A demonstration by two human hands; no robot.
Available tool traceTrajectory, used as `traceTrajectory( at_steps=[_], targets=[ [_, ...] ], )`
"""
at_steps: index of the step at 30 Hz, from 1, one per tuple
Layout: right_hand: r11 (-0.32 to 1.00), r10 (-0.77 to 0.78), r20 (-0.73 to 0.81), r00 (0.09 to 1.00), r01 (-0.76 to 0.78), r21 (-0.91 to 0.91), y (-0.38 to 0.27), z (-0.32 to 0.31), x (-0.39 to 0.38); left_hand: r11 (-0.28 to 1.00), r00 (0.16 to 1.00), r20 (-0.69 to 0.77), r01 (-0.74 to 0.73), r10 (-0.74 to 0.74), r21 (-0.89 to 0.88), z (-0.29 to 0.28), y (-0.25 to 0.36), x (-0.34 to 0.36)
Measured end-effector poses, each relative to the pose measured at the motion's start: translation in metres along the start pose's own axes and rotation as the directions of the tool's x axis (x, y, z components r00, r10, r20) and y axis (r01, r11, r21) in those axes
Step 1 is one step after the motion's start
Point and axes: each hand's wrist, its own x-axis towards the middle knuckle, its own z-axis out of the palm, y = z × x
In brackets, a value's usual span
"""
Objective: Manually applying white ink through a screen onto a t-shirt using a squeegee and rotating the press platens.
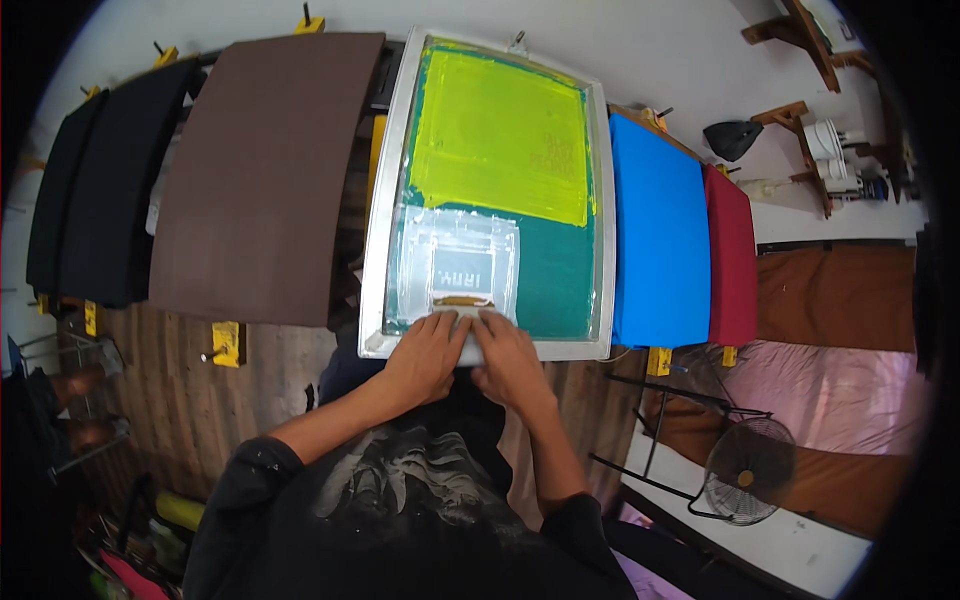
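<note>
Seen from above, with places given from the silver-framed printing screen (575, 350) at the middle: far to the screen's left, two black cloth-covered boards (125, 190) stand side by side, and nearer its left side is a wide brown cloth-covered board (265, 180). On the screen's mesh, a bright yellow-green ink patch (500, 130) fills most of the far half, while a smeared white ink patch (418, 270) lies in the near left part. At the screen's near edge, the left hand (428, 347) curls its fingers over a squeegee (463, 301), and the right hand (508, 355) grips the same tool just beside it; the undersides of both grips are hidden. The step in hand looks like a white ink stroke at the near end of its run. The next move seems to call for steady, even pressure from both hands, with the blade kept level and clear of the yellow-green. Just beyond the screen's right side come a blue board (660, 230), a red board (730, 260) and, well apart, a round floor fan (745, 475).
</note>
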Motion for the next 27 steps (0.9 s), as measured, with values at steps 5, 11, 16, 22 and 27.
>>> traceTrajectory(
  at_steps=[5,11,16,22,27],
  targets=[
    [0.999,-0.01,-0.122,0.992,0.015,0.038,-0.001,-0.012,0.022,0.979,0.98,-0.182,0.109,-0.077,0.171,0.01,-0.002,0.017],
    [0.991,-0.014,-0.158,0.987,0.035,0.13,0.008,-0.002,0.023,0.989,0.985,-0.085,0.15,-0.15,-0.01,0.009,-0.006,0.022],
    [0.989,0.008,0.062,0.998,-0.017,0.15,0.019,-0.031,0.055,0.974,0.935,0.286,0.225,-0.208,-0.028,-0.044,-0.02,0.061],
    [0.998,0.05,-0.006,0.999,-0.05,0.027,0.042,-0.059,0.11,0.984,0.979,0.139,0.159,-0.148,-0.077,-0.065,-0.048,0.108],
    [0.995,0.07,-0.057,0.996,-0.066,0.068,0.047,-0.039,0.107,0.987,0.991,0.006,0.131,-0.131,-0.088,-0.041,-0.05,0.102]
  ],
)
